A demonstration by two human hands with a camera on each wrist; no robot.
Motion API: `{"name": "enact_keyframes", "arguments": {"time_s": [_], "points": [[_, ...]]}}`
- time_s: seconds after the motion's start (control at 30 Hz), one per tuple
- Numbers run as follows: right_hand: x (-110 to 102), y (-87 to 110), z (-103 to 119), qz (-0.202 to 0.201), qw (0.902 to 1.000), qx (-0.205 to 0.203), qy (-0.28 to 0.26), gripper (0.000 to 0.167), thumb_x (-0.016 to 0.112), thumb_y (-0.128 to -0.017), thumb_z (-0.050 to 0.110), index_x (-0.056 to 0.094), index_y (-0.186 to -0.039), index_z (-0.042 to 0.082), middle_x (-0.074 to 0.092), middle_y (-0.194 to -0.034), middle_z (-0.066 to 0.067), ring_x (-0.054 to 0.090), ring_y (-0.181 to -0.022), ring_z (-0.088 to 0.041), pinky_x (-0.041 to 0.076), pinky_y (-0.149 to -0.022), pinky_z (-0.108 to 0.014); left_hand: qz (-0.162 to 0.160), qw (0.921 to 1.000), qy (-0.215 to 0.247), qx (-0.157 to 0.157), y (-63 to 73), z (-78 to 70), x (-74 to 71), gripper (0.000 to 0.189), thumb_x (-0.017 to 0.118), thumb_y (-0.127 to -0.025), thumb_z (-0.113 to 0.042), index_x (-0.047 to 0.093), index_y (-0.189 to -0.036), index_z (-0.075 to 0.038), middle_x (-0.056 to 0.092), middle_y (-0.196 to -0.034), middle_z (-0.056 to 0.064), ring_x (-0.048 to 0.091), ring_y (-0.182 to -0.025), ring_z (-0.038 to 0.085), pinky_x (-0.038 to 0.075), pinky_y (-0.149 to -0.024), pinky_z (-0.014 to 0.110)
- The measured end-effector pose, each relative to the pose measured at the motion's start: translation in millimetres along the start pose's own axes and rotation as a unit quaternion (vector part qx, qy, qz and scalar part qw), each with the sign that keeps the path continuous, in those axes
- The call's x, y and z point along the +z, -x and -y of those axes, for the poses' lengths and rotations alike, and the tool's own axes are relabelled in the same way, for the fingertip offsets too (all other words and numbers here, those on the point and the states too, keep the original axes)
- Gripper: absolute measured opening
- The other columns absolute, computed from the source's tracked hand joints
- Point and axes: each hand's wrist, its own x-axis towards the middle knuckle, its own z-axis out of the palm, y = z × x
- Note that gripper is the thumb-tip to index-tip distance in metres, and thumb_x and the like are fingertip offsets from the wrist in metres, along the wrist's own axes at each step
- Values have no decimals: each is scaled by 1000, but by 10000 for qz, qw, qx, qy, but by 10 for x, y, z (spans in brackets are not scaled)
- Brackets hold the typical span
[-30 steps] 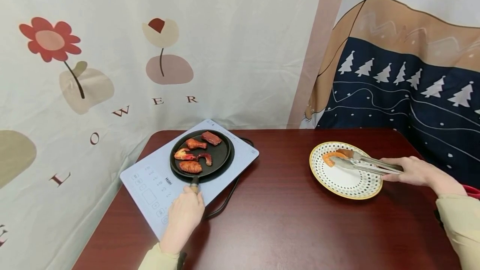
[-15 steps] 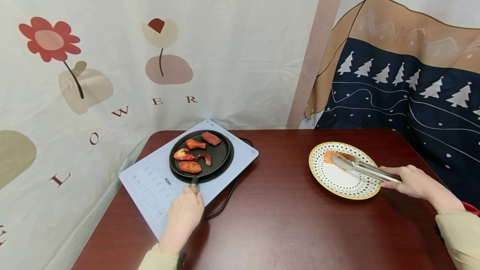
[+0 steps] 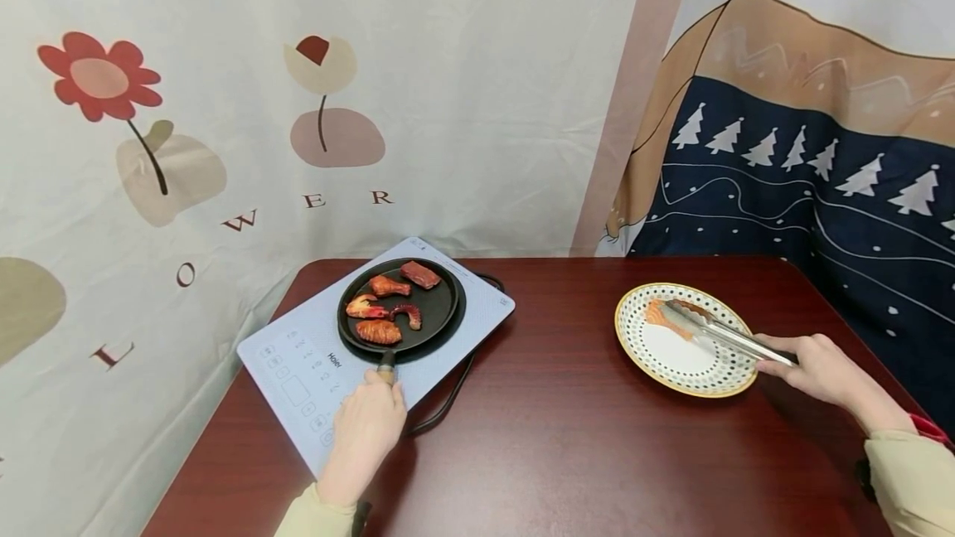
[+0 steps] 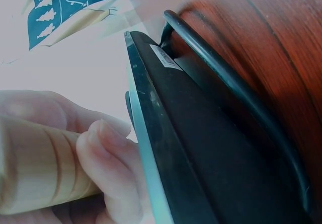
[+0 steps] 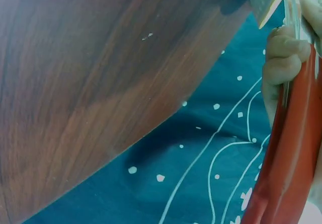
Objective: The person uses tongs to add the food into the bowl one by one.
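Observation:
My left hand [image 3: 370, 417] grips the wooden handle [image 4: 35, 166] of a round black frying pan [image 3: 438, 305] in the head view. In the pan lie a drumstick [image 3: 390, 286], a slab of meat [image 3: 421, 274], a ridged brown piece [image 3: 378, 331], a curled tentacle-like piece [image 3: 408, 315] and a red-yellow claw-like piece [image 3: 365, 307]. On the right, my right hand [image 3: 821, 371] holds metal tongs [image 3: 734, 340] with red handles [image 5: 297, 148], visible in the right wrist view. Their tips lie over an orange shrimp-like piece [image 3: 656, 315] on a dotted plate [image 3: 716, 379], partly covering it.
Beneath the pan is a pale blue induction cooker [image 3: 302, 371], set at an angle on the dark red wooden table [image 3: 552, 404]. A black cable [image 3: 448, 408] runs along its right side. A printed curtain [image 3: 485, 106] hangs behind the table.
The right hand has lowered slightly and turned the tongs. The orange piece on the plate has changed its orientation, its curled outline now less visible. The left hand and pan stay put.

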Motion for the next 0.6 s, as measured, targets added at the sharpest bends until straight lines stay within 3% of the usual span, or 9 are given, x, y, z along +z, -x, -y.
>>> {"name": "enact_keyframes", "arguments": {"time_s": [0.1, 0.33, 0.6], "points": [[-10, -9, 9, 24, 10000, 18, 0, 51, 73, -81, 30, 64, -116, -5, 68, -106, -26, 60, -79, -15, 48, -64, -29, 1, 10000, 7, -12, 0, 1, 2, 30, 51, -93, -23, 45, -86, 6, 54, -67, 20, 59, -58, 37, 43, -48, 44], [-5, -3, 29, 14, 9998, 98, -154, 52, 73, -82, 29, 63, -117, -7, 69, -100, -21, 45, -67, -8, 33, -57, -21, -193, 9997, 20, 134, 12, -1, 11, 30, 52, -92, -21, 45, -84, 7, 55, -65, 22, 59, -57, 39, 44, -48, 46], [-10, 14, 36, -83, 9994, 218, -250, 53, 73, -82, 30, 62, -118, -7, 70, -89, -13, 41, -63, -4, 32, -54, -21, -319, 9992, 0, 223, 18, 0, 12, 29, 53, -91, -20, 45, -83, 7, 55, -63, 22, 59, -56, 40, 44, -48, 47]]}}
